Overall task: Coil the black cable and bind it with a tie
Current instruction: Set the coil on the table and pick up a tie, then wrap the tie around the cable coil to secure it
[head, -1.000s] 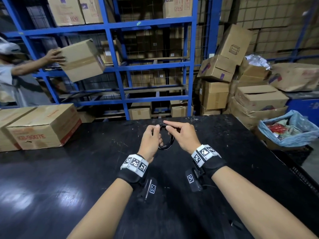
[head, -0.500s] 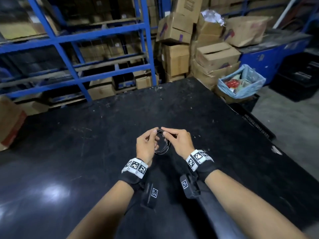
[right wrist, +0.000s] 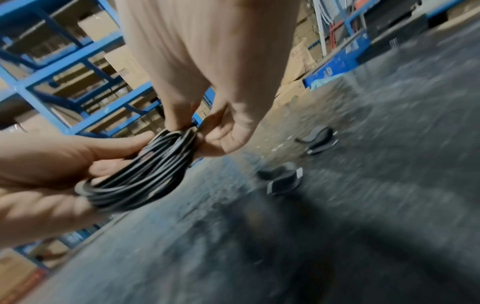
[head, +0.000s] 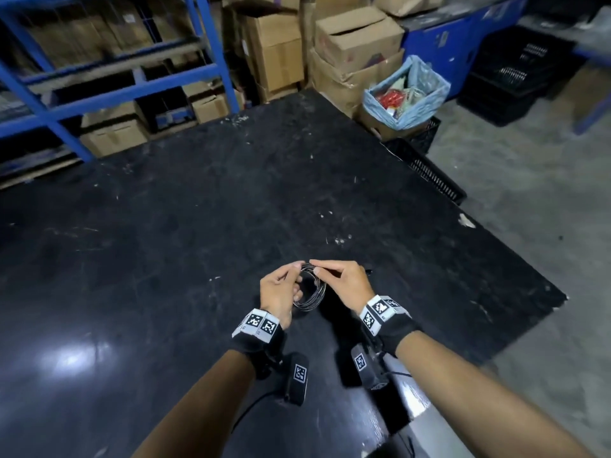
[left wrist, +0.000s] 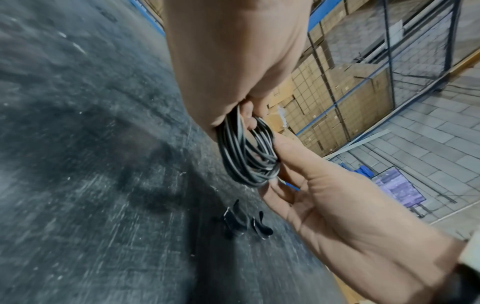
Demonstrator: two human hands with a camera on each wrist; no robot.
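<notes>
Both hands have their fingers curled on the coiled black cable [head: 309, 290], held up just above the black table [head: 198, 226]: left hand [head: 281, 292] grips one side of the loops, right hand [head: 344, 284] pinches the top. I'd keep the loops squeezed flat and even while grabbing one of the ties [right wrist: 284, 181] lying nearby on the table. No readable writing, too blurry.
</notes>
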